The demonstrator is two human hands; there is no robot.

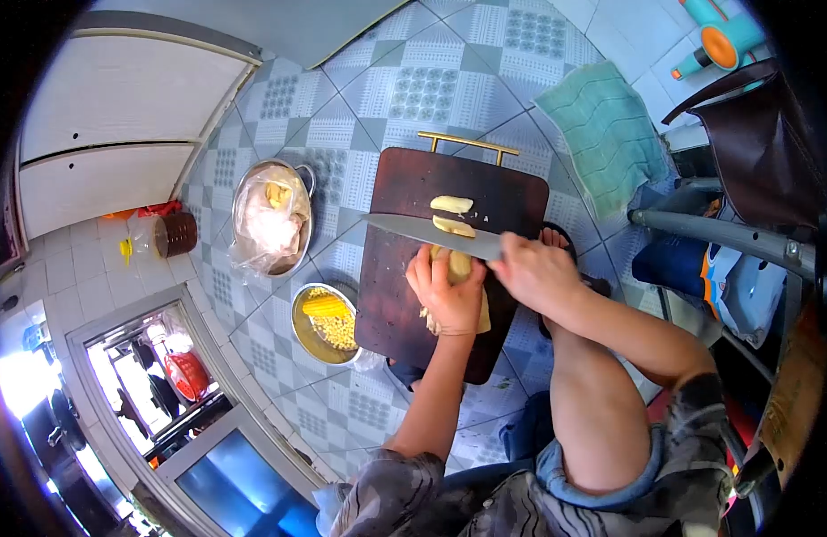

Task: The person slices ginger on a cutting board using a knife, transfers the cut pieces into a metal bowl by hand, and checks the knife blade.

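On the dark wooden cutting board (pixel 396 295), my left hand (pixel 445 294) is closed over a pale yellow peeled vegetable (pixel 460 267), partly hidden by the fingers; its kind is unclear. My right hand (pixel 541 271) grips the handle of a large kitchen knife (pixel 422 233). The blade lies across the board, just beyond my left fingertips and along the vegetable's far end. Two cut pieces lie past the blade: a far slice (pixel 451 204) and a nearer slice (pixel 454 226). More pale pieces show partly beneath my left hand.
Left of the board, a metal bowl (pixel 296 327) holds corn kernels and a piece of cob. Behind it, a metal basin (pixel 311 192) holds a plastic bag with pale contents. A green towel (pixel 601 134) lies on the tiled floor at right, near a metal-framed stand (pixel 727 237).
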